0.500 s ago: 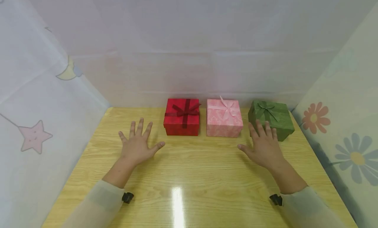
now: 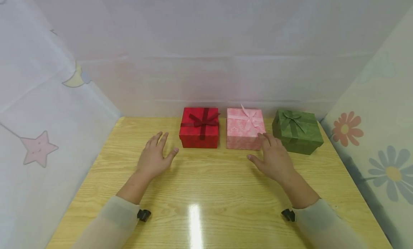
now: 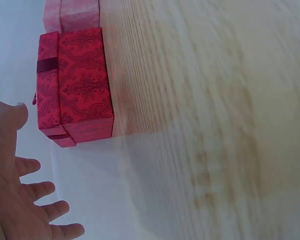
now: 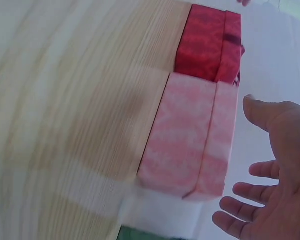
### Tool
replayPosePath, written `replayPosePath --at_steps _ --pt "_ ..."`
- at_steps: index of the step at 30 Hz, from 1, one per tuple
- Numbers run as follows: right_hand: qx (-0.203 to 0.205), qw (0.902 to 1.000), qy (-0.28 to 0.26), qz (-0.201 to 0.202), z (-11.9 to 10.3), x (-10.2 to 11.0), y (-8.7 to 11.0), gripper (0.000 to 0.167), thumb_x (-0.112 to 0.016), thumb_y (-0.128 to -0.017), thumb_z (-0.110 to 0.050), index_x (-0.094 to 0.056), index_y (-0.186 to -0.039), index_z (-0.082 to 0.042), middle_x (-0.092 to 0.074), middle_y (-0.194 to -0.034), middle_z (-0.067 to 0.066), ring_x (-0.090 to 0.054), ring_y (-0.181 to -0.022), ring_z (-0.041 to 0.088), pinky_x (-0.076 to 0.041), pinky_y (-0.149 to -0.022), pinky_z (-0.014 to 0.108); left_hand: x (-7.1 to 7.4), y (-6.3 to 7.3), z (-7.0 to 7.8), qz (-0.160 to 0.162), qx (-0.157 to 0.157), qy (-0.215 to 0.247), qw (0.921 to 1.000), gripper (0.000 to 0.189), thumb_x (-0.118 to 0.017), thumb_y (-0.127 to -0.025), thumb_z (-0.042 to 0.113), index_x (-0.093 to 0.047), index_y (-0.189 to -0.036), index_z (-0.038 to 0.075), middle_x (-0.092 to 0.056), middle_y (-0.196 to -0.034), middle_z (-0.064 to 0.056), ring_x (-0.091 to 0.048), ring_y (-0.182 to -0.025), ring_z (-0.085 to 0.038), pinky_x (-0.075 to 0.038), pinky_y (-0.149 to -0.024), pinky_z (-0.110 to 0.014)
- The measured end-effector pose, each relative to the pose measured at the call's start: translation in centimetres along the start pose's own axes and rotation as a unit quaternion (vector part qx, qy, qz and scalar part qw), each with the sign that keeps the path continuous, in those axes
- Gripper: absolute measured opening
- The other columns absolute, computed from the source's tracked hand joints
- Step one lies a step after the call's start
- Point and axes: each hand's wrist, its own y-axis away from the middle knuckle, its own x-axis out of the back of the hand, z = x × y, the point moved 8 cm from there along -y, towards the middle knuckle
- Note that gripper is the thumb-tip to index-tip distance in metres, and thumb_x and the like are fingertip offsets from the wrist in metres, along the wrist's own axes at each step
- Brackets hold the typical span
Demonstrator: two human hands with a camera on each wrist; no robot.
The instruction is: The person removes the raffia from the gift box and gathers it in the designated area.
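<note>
Three ribboned gift boxes stand in a row at the back of the table: a red gift box [image 2: 199,139], a pink gift box [image 2: 243,141] and a green gift box [image 2: 301,143]. My left hand [image 2: 152,161], thumb spread from the fingers, hovers left of the red box and holds nothing. My right hand [image 2: 275,159] is also bare, held in front of the gap between the pink and green boxes, its fingertips overlapping the pink box's corner in the head view. In the right wrist view its fingers [image 4: 252,192] are loosely bent beside the pink box [image 4: 182,132].
The wood-grain table [image 2: 213,184] ends at a pale cloth backdrop [image 2: 193,70]. Printed cloth walls rise on both sides, with a star [image 2: 39,148] at left and flowers [image 2: 347,129] at right. A small black clip hangs at each sleeve cuff.
My right hand has moved left, from in front of the green box toward the pink one. The spread fingers of both hands have drawn closer together and relaxed. The boxes stay put.
</note>
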Motion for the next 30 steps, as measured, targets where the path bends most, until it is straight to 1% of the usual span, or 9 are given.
replayPosePath --at_steps 2,6,8,11,15,21,25,26,30 --pt "0.000 0.9999 -0.011 -0.003 -0.7 -0.3 -0.3 0.092 -0.073 -0.094 -0.053 -0.034 -0.159 -0.001 -0.039 -0.155 0.025 -0.041 -0.137 0.049 -0.044 -0.108 0.064 0.0 0.0 0.1 0.002 0.002 0.019 0.9998 0.086 -0.042 -0.102 0.070 -0.024 -0.167 0.015 -0.023 -0.169 -0.016 -0.023 -0.151 -0.048 -0.032 -0.114 -0.072" --pt "0.006 0.9996 -0.029 0.002 -2.0 -0.7 -0.8 0.092 -0.073 -0.093 -0.054 -0.033 -0.160 -0.004 -0.042 -0.153 0.023 -0.043 -0.138 0.045 -0.047 -0.107 0.061 -0.1 -0.2 0.3 0.004 0.002 0.048 0.9988 0.082 -0.044 -0.103 0.066 -0.027 -0.166 0.015 -0.026 -0.168 -0.015 -0.027 -0.150 -0.048 -0.036 -0.110 -0.073" --pt "0.011 0.9992 -0.037 0.009 -2.7 -0.9 -1.1 0.092 -0.074 -0.093 -0.054 -0.034 -0.160 -0.005 -0.044 -0.150 0.023 -0.045 -0.137 0.044 -0.047 -0.108 0.060 -0.1 -0.2 0.4 0.005 0.003 0.058 0.9983 0.082 -0.044 -0.103 0.066 -0.028 -0.165 0.015 -0.027 -0.168 -0.015 -0.027 -0.150 -0.048 -0.037 -0.110 -0.073" --pt "0.016 0.9986 -0.048 0.017 -3.5 -1.0 -1.4 0.090 -0.074 -0.093 -0.053 -0.035 -0.160 -0.007 -0.048 -0.146 0.022 -0.051 -0.130 0.043 -0.049 -0.105 0.059 -0.3 -0.4 0.4 0.007 0.007 0.068 0.9976 0.083 -0.042 -0.103 0.069 -0.029 -0.165 0.016 -0.028 -0.167 -0.014 -0.028 -0.150 -0.046 -0.037 -0.110 -0.072" --pt "0.019 0.9976 -0.064 0.017 -4.5 -1.4 -2.0 0.089 -0.073 -0.094 -0.055 -0.036 -0.160 -0.008 -0.051 -0.143 0.019 -0.057 -0.124 0.042 -0.052 -0.102 0.058 -0.4 -0.8 0.3 0.012 0.013 0.079 0.9967 0.083 -0.043 -0.102 0.069 -0.031 -0.164 0.016 -0.030 -0.166 -0.014 -0.031 -0.149 -0.045 -0.038 -0.111 -0.071" --pt "0.024 0.9951 -0.094 0.020 -5.9 -2.2 -3.3 0.087 -0.073 -0.094 -0.055 -0.039 -0.158 -0.007 -0.055 -0.142 0.019 -0.059 -0.124 0.040 -0.052 -0.101 0.059 -0.5 -1.4 0.6 0.025 0.015 0.110 0.9935 0.075 -0.052 -0.104 0.058 -0.034 -0.163 0.015 -0.034 -0.163 -0.016 -0.036 -0.147 -0.044 -0.037 -0.113 -0.068" --pt "0.021 0.9928 -0.117 0.015 -6.4 -3.0 -4.2 0.086 -0.072 -0.094 -0.055 -0.040 -0.157 -0.005 -0.058 -0.137 0.017 -0.063 -0.116 0.033 -0.056 -0.096 0.053 -0.7 -1.8 0.9 0.030 0.020 0.138 0.9898 0.072 -0.057 -0.104 0.051 -0.035 -0.163 0.016 -0.036 -0.162 -0.017 -0.040 -0.145 -0.043 -0.038 -0.112 -0.067" --pt "0.021 0.9920 -0.124 0.013 -6.6 -3.2 -4.5 0.086 -0.072 -0.095 -0.054 -0.040 -0.157 -0.004 -0.060 -0.135 0.017 -0.063 -0.114 0.032 -0.056 -0.096 0.051 -0.8 -1.8 0.9 0.031 0.022 0.143 0.9890 0.071 -0.058 -0.104 0.050 -0.035 -0.163 0.017 -0.037 -0.162 -0.017 -0.041 -0.145 -0.043 -0.039 -0.112 -0.068" --pt "0.016 0.9882 -0.152 0.010 -7.3 -3.9 -5.4 0.082 -0.073 -0.094 -0.052 -0.044 -0.154 -0.003 -0.064 -0.124 0.013 -0.064 -0.102 0.025 -0.057 -0.090 0.045 -1.1 -2.2 0.8 0.038 0.025 0.162 0.9857 0.069 -0.058 -0.104 0.051 -0.036 -0.163 0.022 -0.042 -0.160 -0.015 -0.047 -0.140 -0.042 -0.042 -0.108 -0.067"
